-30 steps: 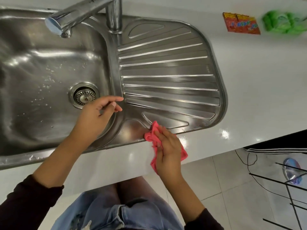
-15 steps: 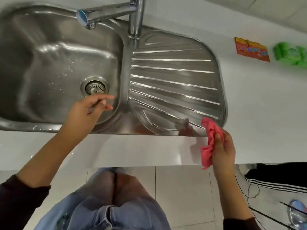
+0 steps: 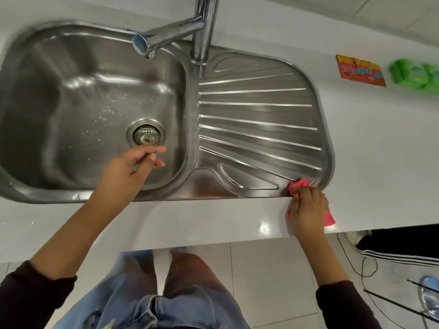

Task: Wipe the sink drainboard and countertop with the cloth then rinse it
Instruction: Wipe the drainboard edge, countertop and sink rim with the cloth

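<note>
We look down on a floor (image 3: pixel 268 281) of large, pale, glossy tiles, where a thin black cable (image 3: pixel 363 264) loops beside black fabric (image 3: pixel 399 252) with white stripes. Pale wall tiles (image 3: pixel 392 10) edge the top right. On the white worktop (image 3: pixel 380 138), a red packet (image 3: pixel 361 71) lies just beside a green bag (image 3: pixel 415 76); light glints off the worktop's front.

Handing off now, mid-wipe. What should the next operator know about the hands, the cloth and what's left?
Left hand: empty, fingers loosely curled, above the sink basin near the drain.
Right hand: holds the pink cloth against the drainboard at its near right corner, by the countertop edge.
Done: wiping under way; how much is covered cannot be told.
Left: rest of drainboard and countertop, then rinse under the faucet; no water visibly running.
</note>
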